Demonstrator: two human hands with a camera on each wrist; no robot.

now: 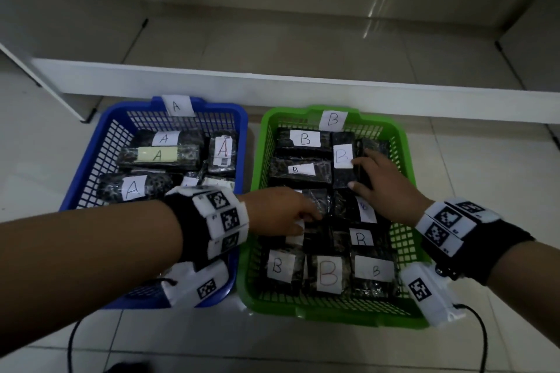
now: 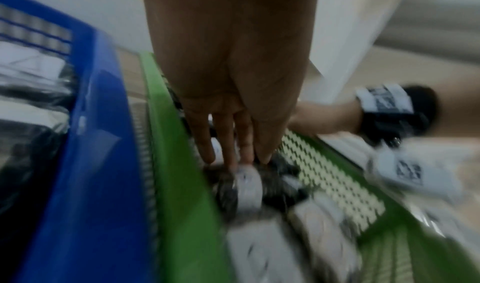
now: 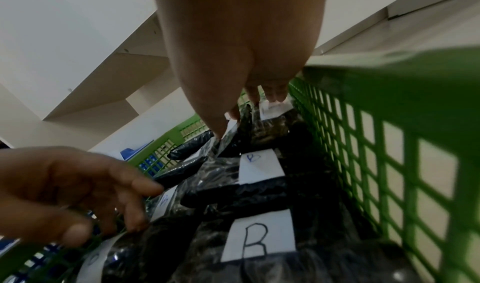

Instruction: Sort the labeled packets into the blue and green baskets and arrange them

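The blue basket (image 1: 91, 154) marked A holds several black packets with A labels. To its right, the green basket (image 1: 407, 145) marked B is packed with black B-labelled packets. My right hand (image 1: 368, 174) is deep in the green basket's far right part. Its thumb and fingers grip a B packet (image 1: 344, 172) that stands on edge; the right wrist view shows this packet (image 3: 259, 127) pinched in the right hand (image 3: 246, 113). My left hand (image 1: 300, 218) reaches across into the middle of the green basket (image 2: 176, 164). There the fingertips (image 2: 246, 156) touch a packet (image 2: 249, 187) from above.
A low white shelf unit (image 1: 272, 82) runs right behind both baskets. The baskets stand side by side on a tiled floor (image 1: 212, 339). Cables (image 1: 481, 339) trail from both wrist cameras toward me.
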